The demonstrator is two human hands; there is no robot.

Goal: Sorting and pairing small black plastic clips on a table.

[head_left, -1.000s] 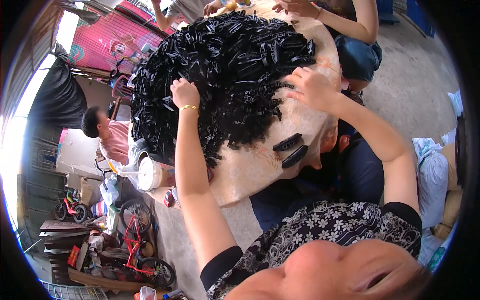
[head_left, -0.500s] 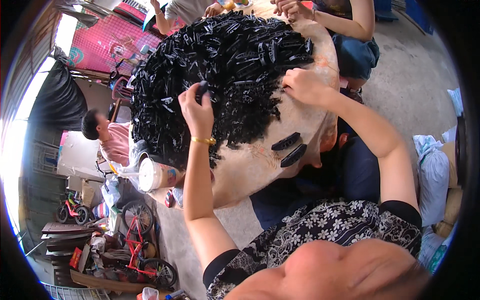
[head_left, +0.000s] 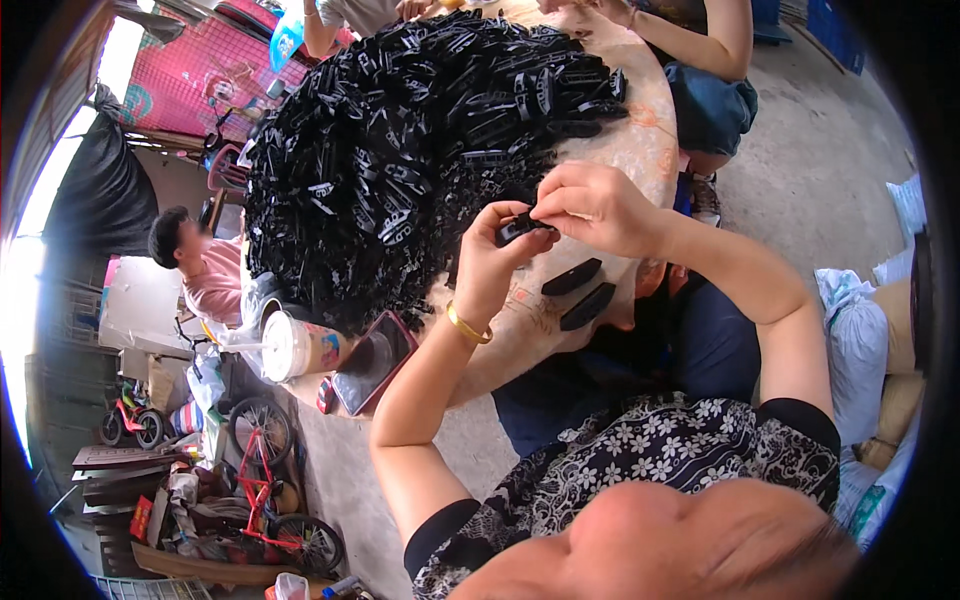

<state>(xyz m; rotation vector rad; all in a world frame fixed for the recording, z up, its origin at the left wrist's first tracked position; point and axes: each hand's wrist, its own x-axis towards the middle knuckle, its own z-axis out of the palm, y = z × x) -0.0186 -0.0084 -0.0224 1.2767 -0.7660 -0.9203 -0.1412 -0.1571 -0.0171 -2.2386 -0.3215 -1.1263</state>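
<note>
Where the black heap [head_left: 390, 130] lies: over most of the round tabletop [head_left: 650, 110], long glossy pieces on its far side and smaller bits toward its near right edge.
Left hand [head_left: 486, 258]: just off the heap's near right edge, grasping a black piece [head_left: 517, 229] between thumb and fingers; a gold bracelet [head_left: 468, 325] circles the wrist.
Right hand [head_left: 600, 208]: to the right of the heap, fingertips pinched on the far end of that same piece; anything smaller between them is hidden.
Black piece: raised between the two hands, beside the heap's near right edge, partly covered by fingers.
Two loose pieces [head_left: 571, 277]: dark and elongated, side by side on the tabletop, nearer the person than the heap and apart from it.
Cup [head_left: 300, 350]: pale, with a lid and straw, at the heap's near left edge.
Flat dark device [head_left: 372, 365]: reddish-edged, between the heap and the tabletop's near rim, right of the cup.
Person in pink [head_left: 212, 282]: left of the heap.
Another person's forearm [head_left: 700, 55]: beyond the heap's far right side.
Red bicycle [head_left: 260, 485]: on the floor, well to the near left of the heap.
</note>
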